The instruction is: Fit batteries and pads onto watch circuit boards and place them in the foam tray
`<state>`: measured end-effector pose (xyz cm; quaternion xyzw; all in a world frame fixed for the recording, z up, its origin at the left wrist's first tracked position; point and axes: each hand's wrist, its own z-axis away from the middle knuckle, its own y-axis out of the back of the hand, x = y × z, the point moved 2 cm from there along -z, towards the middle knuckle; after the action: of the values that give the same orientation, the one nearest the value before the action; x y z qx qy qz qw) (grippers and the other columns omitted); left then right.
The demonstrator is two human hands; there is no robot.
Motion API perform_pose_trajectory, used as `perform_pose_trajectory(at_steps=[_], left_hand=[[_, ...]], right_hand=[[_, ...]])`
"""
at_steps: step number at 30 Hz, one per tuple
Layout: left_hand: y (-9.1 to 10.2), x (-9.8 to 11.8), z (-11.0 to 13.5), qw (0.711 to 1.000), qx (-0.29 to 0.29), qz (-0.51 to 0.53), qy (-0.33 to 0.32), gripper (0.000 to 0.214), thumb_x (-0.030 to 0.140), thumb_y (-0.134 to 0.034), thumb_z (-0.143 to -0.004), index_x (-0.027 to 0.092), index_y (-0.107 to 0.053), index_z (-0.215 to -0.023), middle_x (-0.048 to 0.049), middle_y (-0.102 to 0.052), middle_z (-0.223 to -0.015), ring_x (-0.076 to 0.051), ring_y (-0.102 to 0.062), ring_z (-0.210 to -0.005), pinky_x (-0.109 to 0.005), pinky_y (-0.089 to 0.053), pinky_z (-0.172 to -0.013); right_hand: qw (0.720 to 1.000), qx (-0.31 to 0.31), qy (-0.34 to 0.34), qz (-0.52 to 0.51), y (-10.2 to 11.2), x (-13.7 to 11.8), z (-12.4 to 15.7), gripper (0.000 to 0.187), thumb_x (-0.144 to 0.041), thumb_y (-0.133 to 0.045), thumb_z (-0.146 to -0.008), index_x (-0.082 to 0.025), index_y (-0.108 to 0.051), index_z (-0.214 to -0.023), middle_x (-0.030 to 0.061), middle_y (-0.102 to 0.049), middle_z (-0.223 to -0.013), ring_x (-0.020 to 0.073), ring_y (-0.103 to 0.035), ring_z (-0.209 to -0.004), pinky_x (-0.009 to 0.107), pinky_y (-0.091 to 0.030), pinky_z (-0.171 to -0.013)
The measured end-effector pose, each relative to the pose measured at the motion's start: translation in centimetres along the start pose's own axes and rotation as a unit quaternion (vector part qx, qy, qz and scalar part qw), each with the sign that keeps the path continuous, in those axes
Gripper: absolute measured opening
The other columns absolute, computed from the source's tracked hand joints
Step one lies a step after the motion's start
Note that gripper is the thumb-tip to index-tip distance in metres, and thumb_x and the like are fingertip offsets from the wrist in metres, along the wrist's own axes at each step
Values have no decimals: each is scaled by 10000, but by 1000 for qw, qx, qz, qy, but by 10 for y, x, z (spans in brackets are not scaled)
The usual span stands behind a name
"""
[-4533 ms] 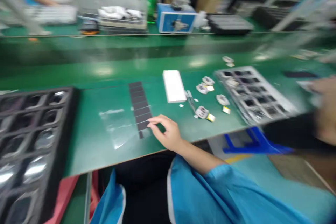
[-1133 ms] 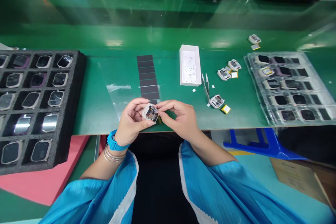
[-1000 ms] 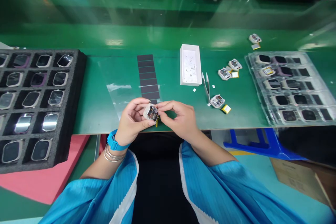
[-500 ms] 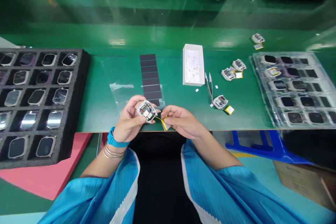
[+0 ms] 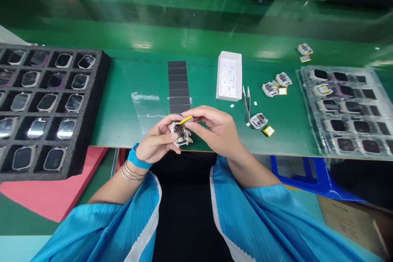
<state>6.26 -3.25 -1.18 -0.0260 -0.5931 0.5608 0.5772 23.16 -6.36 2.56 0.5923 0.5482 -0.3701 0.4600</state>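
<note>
My left hand (image 5: 158,141) grips an open smartwatch body (image 5: 180,134) with its circuit board facing up, just above the near edge of the green bench (image 5: 129,110). My right hand (image 5: 215,129) pinches a small yellow battery (image 5: 186,120) that hangs by a short lead over the body. Just beyond my hands lies a strip of dark adhesive pads (image 5: 178,86) on a clear film sheet (image 5: 147,98).
A black foam tray (image 5: 92,102) of watch faces sits at left. A white parts box (image 5: 229,75), tweezers (image 5: 247,98), loose watch bodies (image 5: 259,120) with yellow batteries and a clear plastic tray (image 5: 310,102) of bodies lie to the right. A blue stool (image 5: 310,172) stands below.
My right hand pulled the yellow battery out to the right of the watch body, then lifted it up over the body. Both hands shifted slightly right.
</note>
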Motion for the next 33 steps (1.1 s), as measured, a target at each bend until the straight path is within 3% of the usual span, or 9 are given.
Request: perform_pose_trajectory(at_steps=[4,8,14,19,21,23,25,29,33], left_hand=[[1,-3,-2,999,11,-13,27,417,231,-827,-693,166,-622,-1051,-54,-720,-855,-219,-746,-752,-188,-597,-500],[0,-3,-4,997,62,-36,31,308,206,-810,-696,145,-633,-941,-28,-709,-741,-159,-717,-622,-147,-559,-461],[-2,3,-4,992,104,-71,13,363,245,-809,-695,148,-654,-1010,-46,-739,-803,-193,-738,-679,-214,-604,-537],[7,16,-6,983,155,-92,-17,278,240,-791,-694,138,-649,-911,-62,-753,-800,-184,-726,-640,-213,-578,-511],[12,25,-6,976,191,-93,-40,239,211,-773,-693,133,-634,-872,-70,-759,-822,-184,-730,-667,-244,-598,-571],[17,33,-6,971,216,-90,-58,219,188,-755,-694,126,-627,-860,-78,-759,-822,-196,-737,-728,-292,-615,-669],[20,38,-6,969,223,-86,-62,214,175,-744,-694,119,-628,-865,-86,-756,-814,-210,-739,-792,-324,-610,-744],[22,36,-9,973,208,-81,-61,223,171,-740,-708,119,-633,-896,-85,-756,-826,-187,-726,-798,-298,-586,-757],[22,33,-13,978,186,-72,-63,233,186,-748,-725,124,-636,-920,-85,-759,-865,-172,-715,-782,-287,-575,-749]], right_hand=[[994,5,41,100,-5,7,-1,230,-154,-640,-901,-241,-705,-1105,5,-735,-976,123,-673,-842,259,-568,-768],[986,8,56,156,-9,9,0,220,-142,-625,-902,-218,-705,-1092,14,-738,-958,133,-677,-848,277,-563,-802],[982,17,61,175,-16,12,-9,201,-177,-587,-922,-226,-705,-1077,19,-728,-912,146,-672,-834,297,-564,-794],[994,31,-17,99,-15,19,-17,274,-259,-591,-926,-249,-636,-1197,25,-727,-1084,155,-690,-924,306,-561,-851],[990,49,-50,121,-12,24,-18,191,-249,-582,-927,-232,-661,-1099,26,-728,-1042,159,-684,-910,302,-550,-843],[979,17,-63,194,-12,30,-16,102,-189,-585,-908,-211,-685,-914,24,-719,-937,166,-666,-873,305,-532,-824],[961,-38,-52,268,-17,36,-12,130,-129,-587,-887,-193,-684,-828,42,-702,-911,184,-645,-883,329,-514,-846],[933,-73,-30,351,-32,43,-5,111,-120,-606,-877,-168,-700,-908,100,-662,-1033,238,-588,-994,401,-485,-935],[927,-72,-34,367,-39,44,-3,99,-126,-602,-883,-169,-691,-880,100,-642,-1014,250,-563,-962,431,-493,-907]])
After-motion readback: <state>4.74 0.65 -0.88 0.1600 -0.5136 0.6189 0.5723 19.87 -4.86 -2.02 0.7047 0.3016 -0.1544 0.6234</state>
